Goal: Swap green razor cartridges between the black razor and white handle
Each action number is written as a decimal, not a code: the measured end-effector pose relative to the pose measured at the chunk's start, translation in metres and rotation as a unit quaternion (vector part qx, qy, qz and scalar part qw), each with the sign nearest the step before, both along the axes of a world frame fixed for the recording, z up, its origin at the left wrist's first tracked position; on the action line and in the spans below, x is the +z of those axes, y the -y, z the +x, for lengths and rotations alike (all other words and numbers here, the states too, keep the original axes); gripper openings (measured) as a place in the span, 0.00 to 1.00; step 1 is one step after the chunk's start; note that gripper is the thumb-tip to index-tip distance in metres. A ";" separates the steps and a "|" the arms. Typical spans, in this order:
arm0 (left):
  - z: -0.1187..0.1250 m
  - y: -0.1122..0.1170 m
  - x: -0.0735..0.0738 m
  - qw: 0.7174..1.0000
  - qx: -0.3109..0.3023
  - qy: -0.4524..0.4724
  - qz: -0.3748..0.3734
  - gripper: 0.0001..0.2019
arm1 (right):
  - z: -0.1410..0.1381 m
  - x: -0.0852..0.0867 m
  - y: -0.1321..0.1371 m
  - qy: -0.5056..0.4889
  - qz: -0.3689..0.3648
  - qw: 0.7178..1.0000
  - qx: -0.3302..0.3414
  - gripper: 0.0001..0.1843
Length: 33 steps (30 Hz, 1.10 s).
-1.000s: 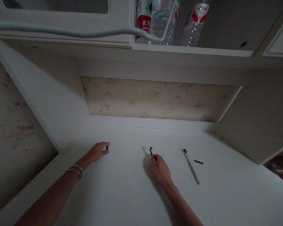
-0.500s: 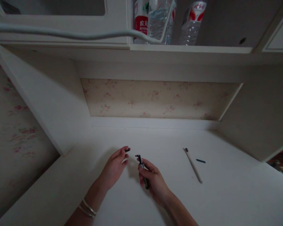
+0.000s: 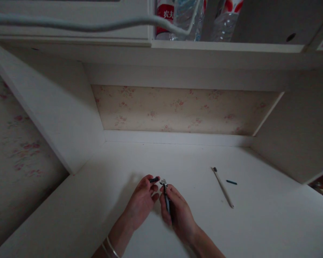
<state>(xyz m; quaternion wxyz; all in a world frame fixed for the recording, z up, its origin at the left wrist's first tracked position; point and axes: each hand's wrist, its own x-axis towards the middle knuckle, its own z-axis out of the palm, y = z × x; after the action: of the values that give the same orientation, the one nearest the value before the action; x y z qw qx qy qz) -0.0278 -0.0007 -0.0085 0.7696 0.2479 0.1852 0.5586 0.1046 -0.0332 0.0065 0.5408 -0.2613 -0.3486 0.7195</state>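
My left hand [image 3: 142, 200] holds a short, dark stick-like piece [image 3: 154, 179] pinched between thumb and fingers, its other fingers loosely curled. Close beside it on the right, my right hand [image 3: 177, 208] is wrapped around a slim black and silver tool [image 3: 167, 201]. The tool's small metallic head [image 3: 163, 182] points up, a short distance from the tip of the dark piece; whether they touch is hard to see. The tool's exact kind does not show, and its lower part is covered by my fingers. Both hands are above the white desk [image 3: 204, 229].
To the right lie a long, pale pen-like stick [image 3: 223, 188] with a dark end and a short dark green stick [image 3: 231, 182]. Overhead, a cabinet shelf [image 3: 226, 46] holds plastic bottles [image 3: 165, 21], with a white cable [image 3: 97, 25] across its front. Side panels [image 3: 59, 111] flank the desk.
Both hands have come closer together, my left hand moving right and slightly down with the dark piece. The tool in my right hand now stands more upright. The view has tilted down a little.
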 end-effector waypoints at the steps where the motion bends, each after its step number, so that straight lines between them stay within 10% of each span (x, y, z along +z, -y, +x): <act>1: 0.000 0.001 0.001 1.000 0.000 0.004 0.001 0.11 | 0.000 -0.001 0.001 0.009 0.009 1.000 0.001 0.16; 33: 0.005 0.006 -0.004 1.000 -0.021 -0.012 0.021 0.23 | 0.002 -0.007 0.010 0.159 0.053 0.985 -0.039 0.25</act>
<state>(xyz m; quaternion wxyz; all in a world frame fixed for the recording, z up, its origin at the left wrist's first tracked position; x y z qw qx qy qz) -0.0226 -0.0064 -0.0120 0.7733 0.2742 0.1774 0.5434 0.1065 -0.0433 -0.0009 0.5192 -0.3569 -0.4571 0.6278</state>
